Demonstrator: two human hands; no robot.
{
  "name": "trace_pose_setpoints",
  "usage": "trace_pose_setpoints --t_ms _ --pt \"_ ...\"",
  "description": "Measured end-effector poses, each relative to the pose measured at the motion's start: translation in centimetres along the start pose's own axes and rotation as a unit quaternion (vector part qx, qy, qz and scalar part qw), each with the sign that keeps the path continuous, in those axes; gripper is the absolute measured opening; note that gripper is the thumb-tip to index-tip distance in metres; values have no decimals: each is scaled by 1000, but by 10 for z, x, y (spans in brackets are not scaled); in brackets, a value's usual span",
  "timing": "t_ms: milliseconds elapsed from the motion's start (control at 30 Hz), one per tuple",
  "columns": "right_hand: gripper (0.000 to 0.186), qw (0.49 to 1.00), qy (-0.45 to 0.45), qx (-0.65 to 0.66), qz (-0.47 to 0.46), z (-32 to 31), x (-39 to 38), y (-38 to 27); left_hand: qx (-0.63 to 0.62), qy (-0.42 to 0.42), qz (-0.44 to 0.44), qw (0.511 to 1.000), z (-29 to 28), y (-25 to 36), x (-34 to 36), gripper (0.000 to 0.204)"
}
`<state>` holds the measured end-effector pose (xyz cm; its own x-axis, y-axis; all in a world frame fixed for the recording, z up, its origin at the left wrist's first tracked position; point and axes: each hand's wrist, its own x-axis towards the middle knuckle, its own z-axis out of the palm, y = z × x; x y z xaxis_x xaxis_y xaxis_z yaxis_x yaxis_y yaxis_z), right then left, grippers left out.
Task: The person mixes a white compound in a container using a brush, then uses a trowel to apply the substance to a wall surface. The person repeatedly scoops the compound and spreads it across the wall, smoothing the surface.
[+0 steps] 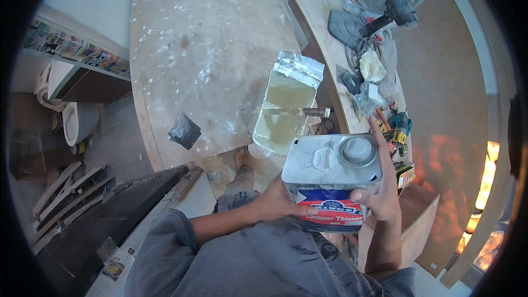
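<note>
Can: I see a boxy, dull silver metal can (330, 160) with rounded corners, its top filmed with pale dust and dark spots at two corners
Cap: a low, round, grey cap (357, 150) sits on the top toward my right, apparently in place
Handle: a flat, grey carrying handle (324, 159) shows near the middle of the top
Label: a glossy blue, white and red label (336, 209) wraps the face turned to me, partly covered by both thumbs
Place: the can is up in front of the grey shirt (236, 258), just this side of the container's near end
Left hand: I have the bare left hand (279, 199) gripping the can's left side, thumb across the label
Right hand: the bare right hand (383, 184) clasps the opposite side, thumb on the front, forefinger reaching up past the top edge
Container: a long, translucent plastic container (297, 70) with a silvery, crusted far end holds yellowish liquid (287, 98), a flat, stained strip (314, 112) lying across it
Board: left of that, a dark grey square pad (185, 131) rests on a paint-specked wooden board (181, 49)
</note>
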<state>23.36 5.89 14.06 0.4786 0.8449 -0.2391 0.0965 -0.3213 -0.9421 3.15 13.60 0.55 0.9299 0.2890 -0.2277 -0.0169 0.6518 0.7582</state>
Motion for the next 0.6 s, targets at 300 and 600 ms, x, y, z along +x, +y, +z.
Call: trace_pose_setpoints --t_ms 300,600 --pt "125 988 -74 -133 21 -14 29 -20 -45 -11 -66 997 5 -2 6 80" --pt "136 978 -67 -196 16 -11 32 -24 -32 -21 -62 997 1 -1 7 86"
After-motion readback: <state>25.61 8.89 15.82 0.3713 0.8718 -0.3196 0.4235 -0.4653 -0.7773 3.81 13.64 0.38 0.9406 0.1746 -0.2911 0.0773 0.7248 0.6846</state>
